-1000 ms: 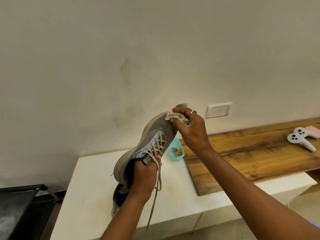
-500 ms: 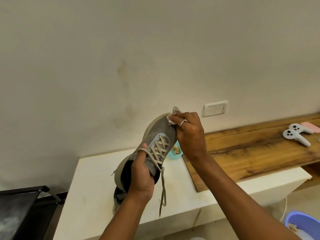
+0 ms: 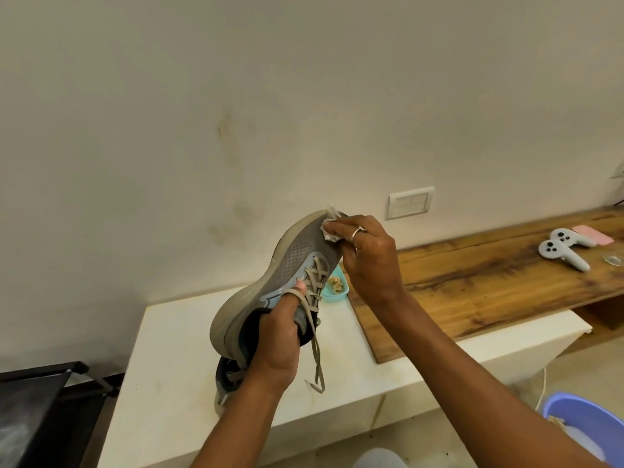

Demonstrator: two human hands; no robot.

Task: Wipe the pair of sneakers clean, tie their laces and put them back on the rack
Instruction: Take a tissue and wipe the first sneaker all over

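I hold a grey sneaker (image 3: 293,261) up in the air, toe pointing up and away. My left hand (image 3: 278,342) grips it at the heel opening, thumb on the tongue. Its beige laces (image 3: 316,359) hang loose and untied. My right hand (image 3: 369,261) pinches a small white wipe (image 3: 329,228) and presses it against the toe. The second sneaker (image 3: 226,380) lies on the white counter (image 3: 172,366) below, mostly hidden behind my left arm.
A teal dish (image 3: 334,292) with crumpled used wipes sits behind the shoe. A wooden board (image 3: 472,285) carries two white game controllers (image 3: 560,248) and a pink item. A blue basin (image 3: 580,430) stands at the lower right, a dark rack (image 3: 37,400) at the lower left.
The right hand has slid the wipe across the toe of the sneaker. The left hand has turned the shoe slightly, and the view has dropped a little, showing the basin.
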